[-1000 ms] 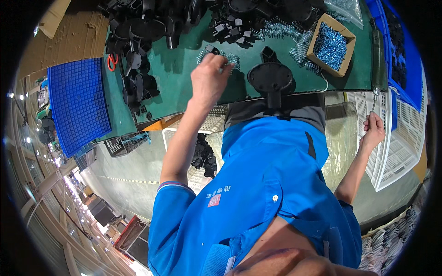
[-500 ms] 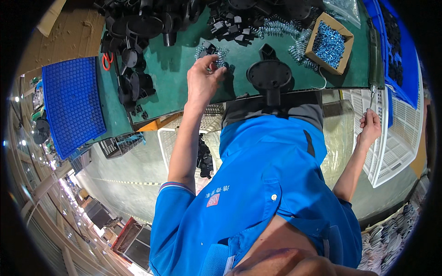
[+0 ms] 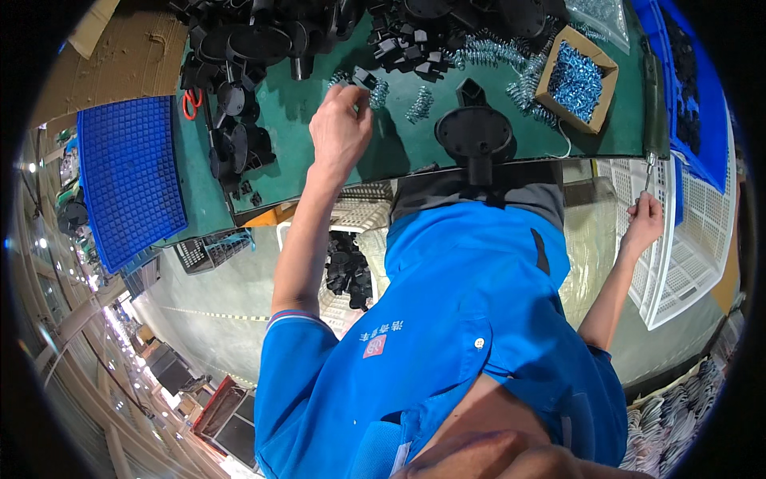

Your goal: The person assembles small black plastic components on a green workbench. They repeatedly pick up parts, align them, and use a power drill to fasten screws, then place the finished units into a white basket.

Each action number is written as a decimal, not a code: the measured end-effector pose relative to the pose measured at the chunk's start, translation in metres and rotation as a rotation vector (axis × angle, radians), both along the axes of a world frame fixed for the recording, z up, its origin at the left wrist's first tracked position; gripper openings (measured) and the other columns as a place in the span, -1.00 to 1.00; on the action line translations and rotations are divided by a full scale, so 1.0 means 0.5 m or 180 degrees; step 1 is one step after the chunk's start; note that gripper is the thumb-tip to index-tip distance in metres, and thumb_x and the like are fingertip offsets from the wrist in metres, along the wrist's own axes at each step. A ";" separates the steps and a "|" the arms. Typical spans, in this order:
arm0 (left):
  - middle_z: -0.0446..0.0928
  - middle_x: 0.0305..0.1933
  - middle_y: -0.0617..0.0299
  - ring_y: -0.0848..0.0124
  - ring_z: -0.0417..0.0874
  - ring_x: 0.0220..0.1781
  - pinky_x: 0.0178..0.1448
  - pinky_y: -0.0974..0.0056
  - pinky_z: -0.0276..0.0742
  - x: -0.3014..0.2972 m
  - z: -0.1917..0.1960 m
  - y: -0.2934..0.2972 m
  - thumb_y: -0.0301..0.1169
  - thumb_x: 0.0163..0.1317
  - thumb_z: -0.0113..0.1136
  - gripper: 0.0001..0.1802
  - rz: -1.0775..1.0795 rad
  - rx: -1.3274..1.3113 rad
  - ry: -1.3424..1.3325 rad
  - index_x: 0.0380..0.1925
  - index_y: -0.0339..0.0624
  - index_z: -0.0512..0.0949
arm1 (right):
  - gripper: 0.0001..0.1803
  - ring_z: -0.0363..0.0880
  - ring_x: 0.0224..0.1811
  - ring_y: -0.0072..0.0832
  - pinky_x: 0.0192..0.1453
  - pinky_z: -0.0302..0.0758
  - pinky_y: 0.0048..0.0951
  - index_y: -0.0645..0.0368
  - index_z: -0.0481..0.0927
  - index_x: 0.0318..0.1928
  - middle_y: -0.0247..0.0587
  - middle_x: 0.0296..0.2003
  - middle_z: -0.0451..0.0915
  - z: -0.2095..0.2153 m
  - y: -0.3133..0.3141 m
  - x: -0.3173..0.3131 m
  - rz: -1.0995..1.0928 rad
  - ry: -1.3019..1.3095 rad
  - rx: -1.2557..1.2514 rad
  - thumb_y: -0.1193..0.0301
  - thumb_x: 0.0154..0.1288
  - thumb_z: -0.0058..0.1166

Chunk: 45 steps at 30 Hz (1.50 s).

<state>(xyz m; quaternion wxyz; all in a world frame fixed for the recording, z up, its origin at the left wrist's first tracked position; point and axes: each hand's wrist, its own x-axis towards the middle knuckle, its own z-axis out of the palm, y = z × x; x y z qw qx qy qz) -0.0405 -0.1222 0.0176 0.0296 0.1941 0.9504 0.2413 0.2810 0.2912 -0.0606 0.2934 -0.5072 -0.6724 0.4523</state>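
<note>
The left hand (image 3: 339,128) is pinching a small black plastic part (image 3: 363,77) in its fingertip grip over the green desk (image 3: 399,148) — beside loose metal springs (image 3: 421,104). The right hand (image 3: 645,222) is closing its grip around a thin metal hook (image 3: 648,172) — off the desk's right edge, near a white crate (image 3: 686,255).

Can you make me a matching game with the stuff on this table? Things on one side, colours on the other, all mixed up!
Things:
1. scissors handles
2. cardboard box of screws
3. round part at the table's near edge
4. table mat

Colours:
A. green
B. black
C. red
D. brown

Pairs: 1-C, 2-D, 3-B, 4-A
</note>
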 end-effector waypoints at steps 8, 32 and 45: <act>0.63 -0.22 0.05 0.05 0.69 -0.22 -0.17 0.06 0.58 0.024 0.000 0.105 -0.26 0.09 0.41 -0.72 -0.0337 -0.0311 0.0006 -0.26 -0.17 0.69 | -0.80 0.51 -0.50 -0.70 -0.49 0.33 -0.66 0.29 0.61 -0.08 -0.30 -0.36 0.61 -0.018 0.023 0.012 0.0137 0.0083 -0.0330 0.40 0.44 0.10; 0.65 -0.32 0.22 0.56 0.64 -0.43 -0.45 0.49 0.40 -0.054 0.099 0.011 -0.58 0.17 0.26 -0.90 0.0171 0.1685 -0.1719 -0.31 -0.32 0.59 | -0.88 0.57 -0.34 -0.55 -0.25 0.49 -0.58 0.34 0.63 -0.18 -0.21 -0.33 0.62 0.226 -0.235 -0.450 0.3085 0.0963 0.1619 0.62 0.27 0.16; 0.59 -0.39 0.22 0.49 0.67 -0.47 -0.40 0.39 0.56 -0.035 0.036 0.007 -0.57 0.27 0.12 -0.61 0.0277 0.1754 -0.1910 0.11 -0.42 0.51 | -0.82 0.72 -0.33 -0.14 -0.26 0.65 -0.18 0.16 0.67 -0.30 -0.06 -0.33 0.67 0.114 -0.384 -0.649 0.4506 -0.0683 0.3188 0.35 0.10 0.26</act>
